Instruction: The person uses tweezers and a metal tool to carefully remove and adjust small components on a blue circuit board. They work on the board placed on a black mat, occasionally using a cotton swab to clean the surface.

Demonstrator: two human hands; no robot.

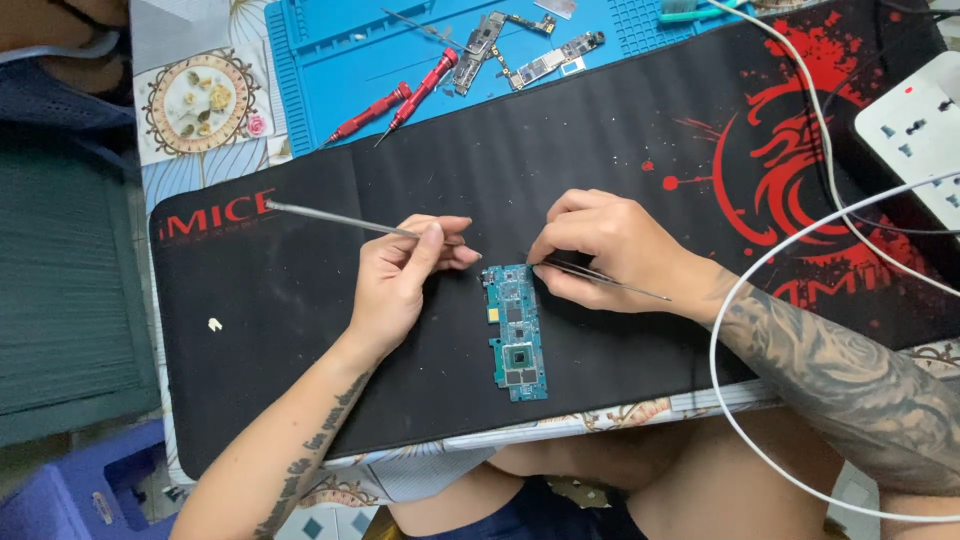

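A narrow blue-green circuit board (515, 332) lies flat on the black desk mat (600, 150), near its front edge. My left hand (405, 275) holds a long thin metal pry tool (330, 219) that points up and left, away from the board. My right hand (610, 250) pinches fine tweezers (600, 277). Their tips touch the board's top right corner. Both forearms rest across the mat.
A blue work mat (330, 60) at the back holds two red screwdrivers (400, 105) and other circuit boards (510, 50). A white power strip (915, 130) sits at the right, with white cables (760, 270) looping over the mat. A small white scrap (213, 324) lies at the left.
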